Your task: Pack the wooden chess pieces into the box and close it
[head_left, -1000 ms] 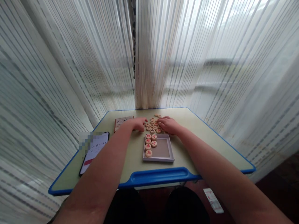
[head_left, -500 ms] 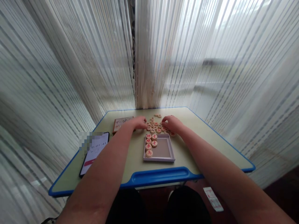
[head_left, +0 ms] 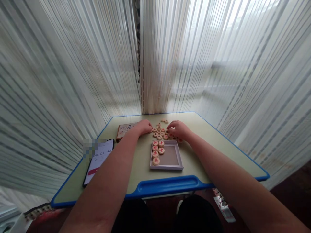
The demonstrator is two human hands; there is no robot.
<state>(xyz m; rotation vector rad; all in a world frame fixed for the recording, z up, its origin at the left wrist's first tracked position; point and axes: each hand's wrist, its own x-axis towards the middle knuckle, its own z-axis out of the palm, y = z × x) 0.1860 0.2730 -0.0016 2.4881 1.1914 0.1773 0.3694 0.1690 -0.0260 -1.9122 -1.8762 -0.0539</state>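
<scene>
Lying L of pcs (head_left: 159, 137) — bx (head_left: 124, 128), phone (head_left: 104, 156)

FREE: right side of tray (head_left: 166, 168); tabletop (head_left: 213, 137) at far right | OBSTACLES: loose pieces (head_left: 159, 137) just beyond tray; phone (head_left: 102, 158) left

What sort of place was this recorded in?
Probably a room in a home, beside a window: daylight comes through sheer striped curtains, and a small blue-edged table bears round game pieces marked with characters.

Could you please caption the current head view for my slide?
Left hand and right hand flank loose discs beyond a tray holding six red-marked discs.
</scene>
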